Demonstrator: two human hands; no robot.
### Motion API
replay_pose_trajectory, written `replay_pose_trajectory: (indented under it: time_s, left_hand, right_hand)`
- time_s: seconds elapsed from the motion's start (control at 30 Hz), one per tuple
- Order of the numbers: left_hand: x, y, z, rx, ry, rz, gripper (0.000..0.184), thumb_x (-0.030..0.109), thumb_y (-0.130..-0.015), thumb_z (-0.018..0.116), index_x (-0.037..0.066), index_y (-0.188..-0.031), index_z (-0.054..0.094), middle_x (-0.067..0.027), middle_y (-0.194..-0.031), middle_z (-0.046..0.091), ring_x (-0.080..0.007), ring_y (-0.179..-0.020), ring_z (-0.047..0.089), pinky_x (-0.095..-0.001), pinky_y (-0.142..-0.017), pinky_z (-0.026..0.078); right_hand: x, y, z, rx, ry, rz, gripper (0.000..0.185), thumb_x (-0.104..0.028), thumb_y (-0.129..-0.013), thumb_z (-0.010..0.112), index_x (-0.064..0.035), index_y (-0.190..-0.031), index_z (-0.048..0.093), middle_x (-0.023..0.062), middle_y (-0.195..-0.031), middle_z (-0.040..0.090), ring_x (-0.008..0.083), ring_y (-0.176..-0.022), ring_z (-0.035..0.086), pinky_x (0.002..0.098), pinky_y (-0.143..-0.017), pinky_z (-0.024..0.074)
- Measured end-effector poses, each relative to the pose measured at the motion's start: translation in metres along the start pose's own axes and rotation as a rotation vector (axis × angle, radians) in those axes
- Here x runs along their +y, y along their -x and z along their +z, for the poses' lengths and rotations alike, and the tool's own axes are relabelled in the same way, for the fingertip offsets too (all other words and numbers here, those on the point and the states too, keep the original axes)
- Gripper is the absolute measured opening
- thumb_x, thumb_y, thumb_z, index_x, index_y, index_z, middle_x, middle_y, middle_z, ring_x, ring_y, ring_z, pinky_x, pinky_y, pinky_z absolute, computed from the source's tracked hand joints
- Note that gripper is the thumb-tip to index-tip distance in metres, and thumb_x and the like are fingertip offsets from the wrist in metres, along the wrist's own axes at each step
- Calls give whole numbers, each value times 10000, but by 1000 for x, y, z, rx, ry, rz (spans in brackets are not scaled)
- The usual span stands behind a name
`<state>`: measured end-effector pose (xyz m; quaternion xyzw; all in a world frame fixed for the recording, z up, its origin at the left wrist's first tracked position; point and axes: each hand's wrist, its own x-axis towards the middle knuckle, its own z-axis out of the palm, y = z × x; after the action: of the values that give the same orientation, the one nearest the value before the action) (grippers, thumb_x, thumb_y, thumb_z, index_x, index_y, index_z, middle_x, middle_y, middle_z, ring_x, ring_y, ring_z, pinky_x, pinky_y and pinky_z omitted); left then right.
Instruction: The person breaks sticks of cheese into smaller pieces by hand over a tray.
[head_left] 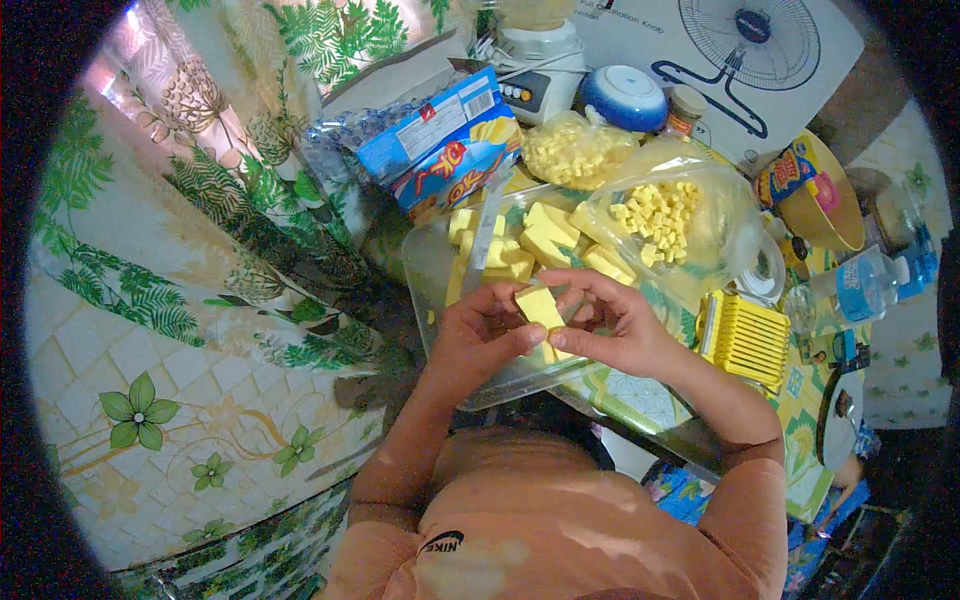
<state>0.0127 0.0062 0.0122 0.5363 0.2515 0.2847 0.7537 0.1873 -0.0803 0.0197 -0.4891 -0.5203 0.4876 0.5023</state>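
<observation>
Both hands meet over the near side of a clear tray [424,290]. My left hand [492,328] is closed on a yellow block [541,306], thumb on its lower edge. My right hand [612,325] grips the same block from the other side, its thumb near the left thumb. More yellow blocks [548,236] lie in the tray just beyond the hands. A knife or flat metal blade [486,232] rests across the tray's left part. To the right, an open clear plastic bag [715,235] holds small yellow cubes [655,222].
Behind the tray are a blue box [440,145], a second bag of cubes [575,150], a blue bowl [624,97] and a blender base [540,70]. A yellow slotted slicer [746,342], a plastic bottle [865,285] and a yellow tub [825,195] stand at right. Patterned curtains hang at left.
</observation>
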Motion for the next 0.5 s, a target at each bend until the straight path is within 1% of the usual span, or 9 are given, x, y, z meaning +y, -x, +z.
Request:
replay_pose_trajectory:
  time_s: [0.1, 0.2, 0.3, 0.4, 0.5]
  left_hand:
    - [1, 0, -6, -80, -44, -9, 310, 101, -801, 647, 24, -1088, 558, -21, -886, 611, -82, -727, 557, -243, -654, 470]
    - [1, -1, -7, -103, -34, -42, 370, 90, -796, 648, 10, -1141, 540, -24, -873, 612, -91, -731, 565, -246, -653, 477]
    - [-1, 0, -8, -114, 18, -86, 431, 84, -796, 645, 3, -1196, 508, -26, -863, 610, -95, -729, 567, -247, -649, 481]
    - [-1, 2, -9, -130, -3, -71, 451, 84, -799, 642, 1, -1217, 493, -30, -865, 611, -94, -723, 566, -248, -644, 481]
    - [1, 3, -8, -145, -66, -80, 451, 80, -801, 638, -1, -1219, 491, -34, -865, 614, -91, -728, 568, -249, -646, 481]
  right_hand:
    - [1, -2, -2, -9, -48, -8, 511, -63, -799, 647, -111, -1270, 454, -29, -897, 477, 25, -679, 479, 172, -598, 417]
    - [3, -4, -6, -41, -53, -5, 506, -65, -805, 641, -113, -1271, 450, -28, -884, 479, 32, -711, 484, 177, -623, 417]
    - [-1, -5, -4, -42, -134, 19, 488, -77, -812, 639, -105, -1262, 454, -28, -872, 481, 30, -720, 472, 176, -640, 411]
    - [-4, -3, -2, -26, -98, 49, 464, -93, -817, 638, -94, -1248, 464, -34, -868, 494, 30, -734, 465, 180, -655, 407]
    - [-4, -3, -2, -20, -20, 39, 431, -106, -829, 626, -86, -1232, 474, -40, -850, 493, 27, -728, 451, 178, -643, 395]
